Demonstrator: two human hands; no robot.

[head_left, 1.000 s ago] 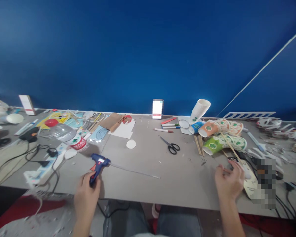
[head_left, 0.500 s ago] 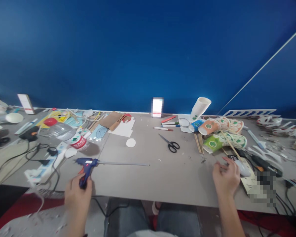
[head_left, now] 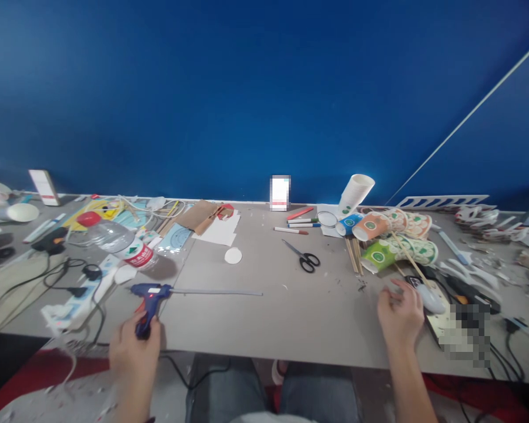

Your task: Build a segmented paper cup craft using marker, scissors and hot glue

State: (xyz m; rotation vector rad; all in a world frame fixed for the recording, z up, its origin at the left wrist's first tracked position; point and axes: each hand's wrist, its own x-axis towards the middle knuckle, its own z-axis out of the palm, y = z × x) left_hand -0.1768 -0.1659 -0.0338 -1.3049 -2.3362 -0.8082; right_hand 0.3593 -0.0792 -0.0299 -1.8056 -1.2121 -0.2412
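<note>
My left hand (head_left: pixel 135 351) is closed around the handle of a blue hot glue gun (head_left: pixel 152 296) near the table's front edge. A long grey glue stick (head_left: pixel 216 292) juts out of its back towards the right, and the nozzle points left. My right hand (head_left: pixel 401 314) rests at the right side of the table with curled fingers; anything inside them is hidden. Beside that hand lie a white computer mouse (head_left: pixel 429 298) and green paper cups (head_left: pixel 381 257). Between my hands, farther back, are a round white disc (head_left: pixel 233 255) and black-handled scissors (head_left: pixel 309 262).
At left lie a plastic bottle (head_left: pixel 114 238), a power strip (head_left: pixel 81 299) and tangled cables. Markers (head_left: pixel 304 225), wooden sticks (head_left: pixel 355 255), orange cups (head_left: pixel 372 225) and a stack of white cups (head_left: pixel 356 192) stand or lie towards the back. A phone (head_left: pixel 280 194) leans against the blue wall.
The whole view has shifted slightly. My left hand and the glue gun sit a little farther left; my right hand keeps nearly the same curled pose.
</note>
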